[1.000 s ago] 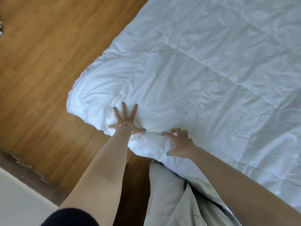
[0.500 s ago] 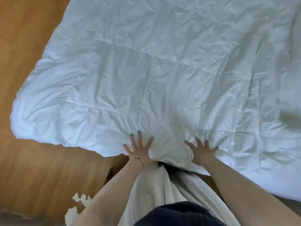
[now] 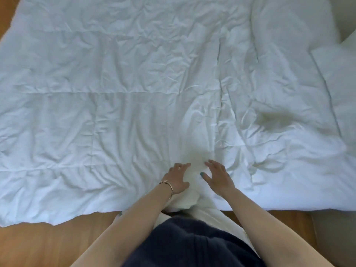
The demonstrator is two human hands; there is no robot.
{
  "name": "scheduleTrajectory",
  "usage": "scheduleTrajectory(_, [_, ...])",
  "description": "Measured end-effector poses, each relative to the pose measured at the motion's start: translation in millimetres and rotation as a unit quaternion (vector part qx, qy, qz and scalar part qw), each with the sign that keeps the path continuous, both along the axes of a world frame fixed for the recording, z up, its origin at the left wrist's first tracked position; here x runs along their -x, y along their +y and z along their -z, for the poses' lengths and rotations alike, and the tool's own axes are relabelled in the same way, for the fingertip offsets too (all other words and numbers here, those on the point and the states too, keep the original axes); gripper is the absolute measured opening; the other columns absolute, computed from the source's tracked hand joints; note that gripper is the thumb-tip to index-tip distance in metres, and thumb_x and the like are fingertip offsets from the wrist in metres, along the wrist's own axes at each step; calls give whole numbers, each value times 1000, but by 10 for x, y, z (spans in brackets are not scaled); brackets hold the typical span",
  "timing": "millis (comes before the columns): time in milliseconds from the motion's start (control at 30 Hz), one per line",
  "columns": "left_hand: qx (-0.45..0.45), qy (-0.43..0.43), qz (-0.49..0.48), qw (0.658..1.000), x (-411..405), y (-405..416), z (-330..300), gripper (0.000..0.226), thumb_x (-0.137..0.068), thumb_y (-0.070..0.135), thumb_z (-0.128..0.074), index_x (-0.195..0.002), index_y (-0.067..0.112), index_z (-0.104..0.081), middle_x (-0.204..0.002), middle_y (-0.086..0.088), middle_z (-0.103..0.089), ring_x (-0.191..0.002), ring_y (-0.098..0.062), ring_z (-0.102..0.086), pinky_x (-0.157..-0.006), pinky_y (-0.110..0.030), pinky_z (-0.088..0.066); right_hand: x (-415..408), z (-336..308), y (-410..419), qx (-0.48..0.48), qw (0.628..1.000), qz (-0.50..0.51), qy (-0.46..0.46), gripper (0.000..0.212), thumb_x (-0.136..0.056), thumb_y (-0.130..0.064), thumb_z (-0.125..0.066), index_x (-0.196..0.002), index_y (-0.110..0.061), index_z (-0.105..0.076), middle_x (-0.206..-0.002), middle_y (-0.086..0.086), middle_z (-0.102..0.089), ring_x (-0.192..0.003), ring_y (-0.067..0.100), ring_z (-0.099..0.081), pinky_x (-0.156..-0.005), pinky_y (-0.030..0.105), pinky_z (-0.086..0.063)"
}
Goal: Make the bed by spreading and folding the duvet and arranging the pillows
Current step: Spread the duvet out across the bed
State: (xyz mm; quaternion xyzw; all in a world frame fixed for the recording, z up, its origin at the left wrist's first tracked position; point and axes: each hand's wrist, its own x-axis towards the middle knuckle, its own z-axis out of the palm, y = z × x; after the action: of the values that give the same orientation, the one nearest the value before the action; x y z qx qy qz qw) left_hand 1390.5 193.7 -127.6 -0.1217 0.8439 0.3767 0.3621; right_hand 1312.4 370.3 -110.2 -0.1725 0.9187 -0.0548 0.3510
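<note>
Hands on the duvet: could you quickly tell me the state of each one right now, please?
Left hand: open, fingers loosely spread, resting on the duvet.
Right hand: open, fingers relaxed, resting on the duvet, holding nothing.

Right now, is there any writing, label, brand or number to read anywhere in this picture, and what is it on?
None: no text can be read.
The white duvet shows only creases and stitched seams.
The pillow at the right is plain.
The bracelet on the left wrist shows no readable engraving.
</note>
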Motion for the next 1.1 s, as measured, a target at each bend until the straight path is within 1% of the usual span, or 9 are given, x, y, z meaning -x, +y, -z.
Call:
scheduleTrajectory(133, [67, 35, -34, 997, 646, 572, -42, 65, -92, 37, -51, -149, 31, -22, -150, -1, -20, -136, -26, -23, -107, -39, -35, 624, 70, 694, -69, 987, -140, 25, 56, -98, -47, -41, -149, -27, -26, -158, -7, -18, -147, 19, -9, -119, 44, -5])
scheduleTrajectory(233, [85, 16, -100, 991, 948, 1006, -40, 63, -93, 39, -49, -149, 30, -23, -153, 0, -22, -138, -26, -21, -110, -40, -31, 1001, 30, 1153, -81, 968, -229, 70, 55, -98, -45, -41, -149, -30, -26, -159, -5, -16, -148, 24, -6, -117, 49, 3])
scheduleTrajectory(367, [79, -32, -103, 991, 1056, 1624, -97, 66, -92, 40, -50, -151, 31, -19, -155, 0, -22, -140, -26, -24, -112, -40, -28, 1448, -117, 1700, -134, 956, -232, 118, 54, -101, -49, -30, -146, -19, -35, -157, -4, -24, -149, 20, -5, -113, 50, 14])
scheduleTrajectory(467, [9, -52, -113, 992, 986, 2015, -168, 71, -91, 36, -53, -152, 33, -16, -158, 1, -14, -142, -27, -18, -113, -41, -26, 1684, -192, 2042, -143, 953, -240, 122, 53, -101, -48, -27, -145, -19, -34, -157, -7, -24, -149, 15, -1, -116, 47, 8])
scheduleTrajectory(567, [10, -17, -96, 995, 1044, 2115, -168, 72, -91, 36, -52, -152, 35, -13, -158, 2, -12, -144, -25, -15, -113, -42, -27, 1783, -276, 2246, -120, 965, -198, 122, 54, -101, -46, -31, -150, -24, -26, -158, -9, -21, -149, 13, -2, -119, 41, 0])
scheduleTrajectory(667, [36, 41, -56, 997, 1343, 2061, -173, 72, -92, 37, -51, -152, 34, -11, -158, 2, -12, -143, -24, -17, -112, -40, -29, 1749, -331, 2430, -100, 985, -71, 122, 56, -100, -47, -36, -151, -25, -24, -158, -8, -23, -149, 15, -5, -120, 38, -8])
scheduleTrajectory(767, [40, 64, -26, 997, 1744, 2150, -231, 75, -92, 38, -51, -152, 34, -6, -158, 2, -12, -142, -24, -16, -111, -40, -30, 1760, -404, 2659, -90, 988, 27, 119, 60, -100, -47, -39, -152, -22, -22, -158, -4, -22, -149, 18, -7, -119, 39, -15])
scheduleTrajectory(967, [9, 121, -16, 992, 2350, 2693, -378, 74, -91, 35, -53, -151, 36, -11, -155, 0, -14, -138, -26, -23, -109, -43, -34, 2003, -401, 3072, -57, 989, 94, 96, 64, -99, -45, -41, -154, -24, -15, -161, -2, -16, -149, 20, -7, -117, 38, -18])
scheduleTrajectory(1100, [78, 128, -13, 989, 2441, 3114, -313, 68, -87, 36, -56, -146, 33, -24, -144, 0, -22, -127, -25, -30, -100, -36, -41, 2193, -274, 3378, -20, 990, 122, 73, 65, -99, -45, -43, -154, -24, -16, -161, -2, -15, -149, 19, -8, -116, 38, -20])
